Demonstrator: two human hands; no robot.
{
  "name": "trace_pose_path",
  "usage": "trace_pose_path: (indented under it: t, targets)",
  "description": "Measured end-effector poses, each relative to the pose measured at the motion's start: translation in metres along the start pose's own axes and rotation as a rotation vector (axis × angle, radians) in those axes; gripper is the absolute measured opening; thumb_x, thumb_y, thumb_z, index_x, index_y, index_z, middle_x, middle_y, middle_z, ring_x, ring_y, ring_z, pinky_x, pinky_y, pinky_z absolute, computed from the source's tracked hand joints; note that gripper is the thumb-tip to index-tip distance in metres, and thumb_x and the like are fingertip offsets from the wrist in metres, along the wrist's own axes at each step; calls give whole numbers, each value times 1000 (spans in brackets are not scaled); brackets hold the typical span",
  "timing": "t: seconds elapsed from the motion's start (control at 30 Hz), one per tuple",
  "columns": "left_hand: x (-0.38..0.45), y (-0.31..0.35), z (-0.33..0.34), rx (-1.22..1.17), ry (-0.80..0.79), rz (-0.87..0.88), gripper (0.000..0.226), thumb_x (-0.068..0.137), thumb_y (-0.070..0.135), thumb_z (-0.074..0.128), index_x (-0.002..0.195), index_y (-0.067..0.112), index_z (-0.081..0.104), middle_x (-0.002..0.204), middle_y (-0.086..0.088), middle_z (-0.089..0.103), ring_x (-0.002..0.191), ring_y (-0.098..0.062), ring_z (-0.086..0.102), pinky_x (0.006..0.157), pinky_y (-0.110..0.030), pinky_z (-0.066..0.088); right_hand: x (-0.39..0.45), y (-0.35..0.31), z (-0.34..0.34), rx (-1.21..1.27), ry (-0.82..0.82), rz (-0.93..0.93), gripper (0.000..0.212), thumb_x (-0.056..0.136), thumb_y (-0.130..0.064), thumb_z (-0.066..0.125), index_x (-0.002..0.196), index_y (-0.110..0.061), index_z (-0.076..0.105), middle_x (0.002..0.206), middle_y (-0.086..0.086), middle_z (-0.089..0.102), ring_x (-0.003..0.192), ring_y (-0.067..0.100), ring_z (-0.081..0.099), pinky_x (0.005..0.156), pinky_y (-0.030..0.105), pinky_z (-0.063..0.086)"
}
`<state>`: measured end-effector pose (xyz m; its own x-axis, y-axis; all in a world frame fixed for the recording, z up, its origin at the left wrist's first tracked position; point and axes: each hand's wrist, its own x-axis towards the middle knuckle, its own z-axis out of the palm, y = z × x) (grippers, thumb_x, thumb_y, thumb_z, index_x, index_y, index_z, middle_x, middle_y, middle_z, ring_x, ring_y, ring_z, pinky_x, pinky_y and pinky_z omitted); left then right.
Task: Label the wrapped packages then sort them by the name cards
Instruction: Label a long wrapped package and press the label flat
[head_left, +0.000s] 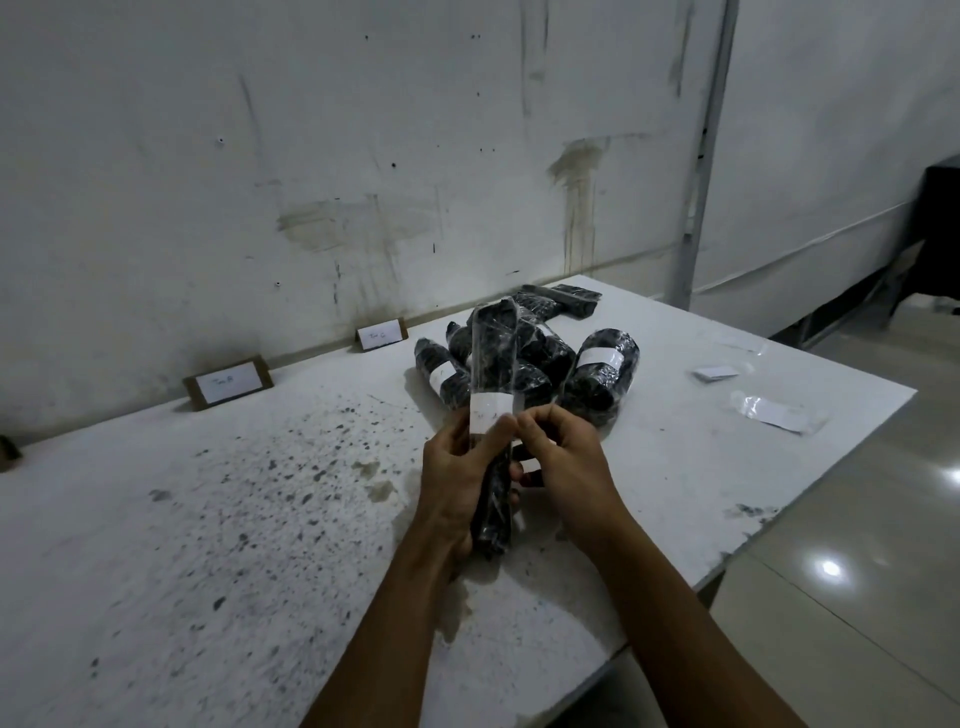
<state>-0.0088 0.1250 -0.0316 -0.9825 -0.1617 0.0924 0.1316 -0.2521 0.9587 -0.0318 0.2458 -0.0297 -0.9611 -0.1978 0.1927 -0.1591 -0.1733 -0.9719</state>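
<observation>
**Both hands on one upright package, at its white label**

Both forearms reach forward from the lower edge of the view and meet above the middle of the stained white tabletop (208, 519). The left hand (460, 483) is wrapped round the lower half of a long, dark, plastic-wrapped package (493, 374), fingers curled behind it and the thumb lying up along its front, with the thumb tip on the white paper label (488, 410) that bands the package. The package stands nearly upright, leaning a little away from the person, its lower end close to the tabletop.

The right hand (561, 457) comes in from the right with its wrist bent inward and its fingers curled. Thumb and forefinger pinch at the right edge of the label, just beside the left thumb; the other fingers fold under against the package's side.

Behind the held package lies a pile of similar dark wrapped packages (587, 374), several bearing white labels. Two brown cardboard name cards with white faces lean along the wall: one at left (228, 383), one further back (381, 335); their writing is too small to read. Loose white labels in clear backing (774, 413) lie on the table's right side, well apart from the hands.
</observation>
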Motion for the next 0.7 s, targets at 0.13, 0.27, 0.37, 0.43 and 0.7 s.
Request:
trace_pose_path:
  t: [0.13,0.27,0.37,0.43,0.7]
  targets:
    - [-2,2,-1,-86,-55,-51,50,78,38,75,117,10,63,71,-6,61,52,-16,56,43,-26,49,0,-1,2,17,-32,-5,17,104,-17,55,96,-3,61,79,10,62,56,15,60,46,34,53]
    - [0,4,-6,-184,-146,-184,53,85,46,68,124,11,64,78,-5,60,53,-11,54,41,-23,46,3,5,4,-138,11,-63,17,102,-28,60,90,-17,65,86,18,64,73,41,63,63,55,59]
    - [0,6,-9,-265,-175,-238,53,90,47,57,126,9,66,74,-3,57,50,-10,51,38,-21,42,2,6,7,-72,14,-32,18,101,-25,62,94,-9,63,87,19,62,66,35,65,53,47,60]
    - [-1,7,-8,-270,-153,-248,54,93,48,52,125,6,66,69,-4,54,48,-11,49,38,-23,42,0,1,7,-8,12,-36,21,100,-18,63,96,2,61,84,13,62,52,22,64,43,32,55]
    - [-3,10,-5,-216,-12,-201,58,98,48,53,126,-1,67,132,-30,62,124,-46,60,109,-58,44,0,2,10,-102,134,-222,15,88,-18,79,87,-10,66,76,3,64,67,13,60,62,32,56]
